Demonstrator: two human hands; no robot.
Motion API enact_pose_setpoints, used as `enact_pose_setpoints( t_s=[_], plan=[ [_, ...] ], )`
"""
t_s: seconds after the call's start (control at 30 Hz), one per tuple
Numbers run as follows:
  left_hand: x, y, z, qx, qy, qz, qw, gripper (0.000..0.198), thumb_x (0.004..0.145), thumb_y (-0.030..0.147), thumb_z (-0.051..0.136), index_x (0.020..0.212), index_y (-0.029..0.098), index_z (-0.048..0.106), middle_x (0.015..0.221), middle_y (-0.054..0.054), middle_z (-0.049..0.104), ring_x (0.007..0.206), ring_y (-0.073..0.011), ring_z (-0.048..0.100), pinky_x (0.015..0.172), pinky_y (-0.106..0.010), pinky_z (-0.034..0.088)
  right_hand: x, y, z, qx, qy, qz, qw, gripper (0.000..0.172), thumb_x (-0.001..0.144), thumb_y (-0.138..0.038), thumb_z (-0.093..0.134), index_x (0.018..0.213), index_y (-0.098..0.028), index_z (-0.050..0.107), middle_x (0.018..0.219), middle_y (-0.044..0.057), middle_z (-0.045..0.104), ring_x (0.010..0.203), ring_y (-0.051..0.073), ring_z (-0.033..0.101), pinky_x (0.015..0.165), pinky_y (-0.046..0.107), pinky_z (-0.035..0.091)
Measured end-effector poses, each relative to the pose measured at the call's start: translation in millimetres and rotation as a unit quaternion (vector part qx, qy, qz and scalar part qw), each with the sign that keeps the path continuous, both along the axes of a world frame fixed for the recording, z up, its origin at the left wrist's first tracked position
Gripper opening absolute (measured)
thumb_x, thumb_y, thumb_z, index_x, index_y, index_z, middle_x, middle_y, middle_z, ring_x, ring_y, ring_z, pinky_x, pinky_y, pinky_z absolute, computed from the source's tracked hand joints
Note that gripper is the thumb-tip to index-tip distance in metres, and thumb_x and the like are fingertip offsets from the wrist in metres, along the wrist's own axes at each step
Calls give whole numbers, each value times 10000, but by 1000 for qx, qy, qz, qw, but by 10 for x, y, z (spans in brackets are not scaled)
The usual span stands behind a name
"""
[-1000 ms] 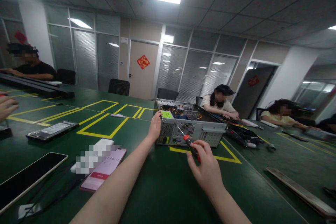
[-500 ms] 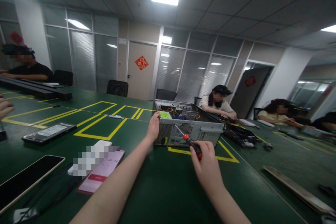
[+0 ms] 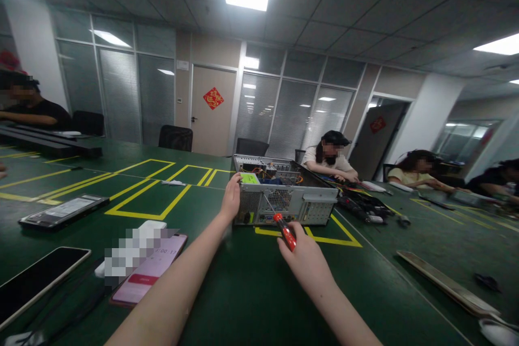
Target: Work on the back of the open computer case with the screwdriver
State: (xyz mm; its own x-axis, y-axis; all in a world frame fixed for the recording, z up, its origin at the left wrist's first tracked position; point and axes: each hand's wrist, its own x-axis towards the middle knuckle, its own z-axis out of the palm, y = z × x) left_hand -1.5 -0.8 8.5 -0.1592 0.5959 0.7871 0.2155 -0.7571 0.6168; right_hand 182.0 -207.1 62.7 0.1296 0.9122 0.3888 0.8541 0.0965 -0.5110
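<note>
A metal computer case point(image 3: 290, 197) lies on the table, its rear panel facing me and its top open, with wires inside. A bright green label marks the power supply unit point(image 3: 249, 178) at its left corner. My left hand point(image 3: 232, 197) steadies the case by that corner, fingers together against its side; the thumb is hidden. In my right hand point(image 3: 302, 248) is a red and black screwdriver point(image 3: 286, 231), gripped by its handle. Its thin shaft slants up and left to the rear panel, near the power supply's edge. Whether the tip sits in a screw is too small to tell.
To the left lie a hard drive point(image 3: 65, 211), a black-screened phone point(image 3: 40, 284) and a pink-screened phone point(image 3: 150, 270). A black tool bag point(image 3: 365, 205) is right of the case. A long flat strip point(image 3: 446, 281) lies at the right. Other people sit around the table.
My right hand has shifted its grip on the screwdriver, showing more red handle. The shaft still points at the rear panel. The whole view has moved slightly; my left hand stays on the case.
</note>
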Motion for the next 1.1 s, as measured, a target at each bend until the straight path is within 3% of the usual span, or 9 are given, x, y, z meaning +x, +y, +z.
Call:
enact_pose_setpoints(
  t_s=[0.1, 0.17, 0.27, 0.37, 0.47, 0.67, 0.77, 0.87, 1.1],
  plan=[
    [-1, 8, -5, 3, -7, -2, 1000, 495, 985, 532, 243, 1183, 231, 583, 1391, -90, 559, 1352, -207, 475, 1170, -427, 337, -35, 22, -62, -36, 148, 59, 987, 215, 812, -380, 606, 939, -215, 551, 701, 5, 615, 580, 165, 577, 521, 262, 408],
    [-6, 10, -8, 2, -4, -3, 1000, 494, 984, 533, 249, 1182, 227, 582, 1397, -95, 553, 1352, -213, 473, 1169, -438, 337, -66, 24, -76, -94, 296, 102, 945, 237, 826, -429, 603, 909, -224, 519, 609, -57, 536, 451, 97, 447, 438, 204, 320],
    [-13, 8, -10, 2, 0, -1, 1000, 500, 987, 530, 236, 1180, 221, 578, 1401, -104, 546, 1343, -220, 479, 1164, -454, 340, -116, 10, -51, -192, 529, 146, 814, 251, 856, -434, 613, 891, -223, 480, 575, -90, 498, 365, 23, 251, 380, 136, 176],
    [-15, 0, -4, 1, 4, -1, 1000, 491, 988, 526, 236, 1185, 229, 574, 1403, -99, 542, 1343, -219, 478, 1161, -452, 344, -145, 0, 0, -245, 681, 137, 676, 206, 930, -379, 547, 887, -180, 516, 638, -33, 561, 358, -5, 248, 360, 109, 179],
    [-10, -3, 4, 1, 4, -1, 1000, 492, 986, 532, 242, 1175, 227, 578, 1400, -100, 545, 1336, -221, 483, 1159, -449, 346, -144, 9, 27, -277, 746, 117, 594, 289, 1004, -368, 399, 961, -135, 565, 665, 9, 579, 357, -4, 293, 354, 103, 211],
    [-8, -2, 4, 0, 2, -1, 1000, 466, 990, 511, 249, 1181, 243, 579, 1391, -84, 557, 1343, -216, 478, 1166, -450, 341, -65, 50, 7, -294, 795, 141, 512, 353, 1030, -402, 317, 995, -131, 542, 596, -61, 467, 325, -14, 247, 334, 105, 130],
    [-10, -5, 5, 0, 0, -1, 1000, 457, 990, 507, 256, 1170, 244, 584, 1389, -83, 558, 1343, -219, 479, 1163, -455, 348, -35, 60, 4, -286, 812, 141, 489, 356, 1017, -456, 346, 941, -151, 513, 586, -87, 430, 317, -22, 224, 323, 98, 114],
    [-12, -1, 3, -2, 4, -2, 1000, 463, 988, 512, 257, 1167, 236, 583, 1394, -90, 553, 1336, -223, 486, 1156, -460, 356, -52, 61, 0, -293, 810, 124, 493, 294, 1014, -382, 401, 838, -159, 477, 574, -94, 417, 319, -27, 232, 319, 84, 128],
    [-2, 27, -15, 11, -8, -7, 1000, 472, 981, 532, 261, 1163, 244, 587, 1374, -86, 568, 1330, -210, 490, 1157, -430, 354, -145, 92, -86, -324, 754, 69, 567, 271, 992, -364, 455, 895, -131, 555, 686, 4, 555, 433, 18, 443, 334, 57, 230]
  ],
)
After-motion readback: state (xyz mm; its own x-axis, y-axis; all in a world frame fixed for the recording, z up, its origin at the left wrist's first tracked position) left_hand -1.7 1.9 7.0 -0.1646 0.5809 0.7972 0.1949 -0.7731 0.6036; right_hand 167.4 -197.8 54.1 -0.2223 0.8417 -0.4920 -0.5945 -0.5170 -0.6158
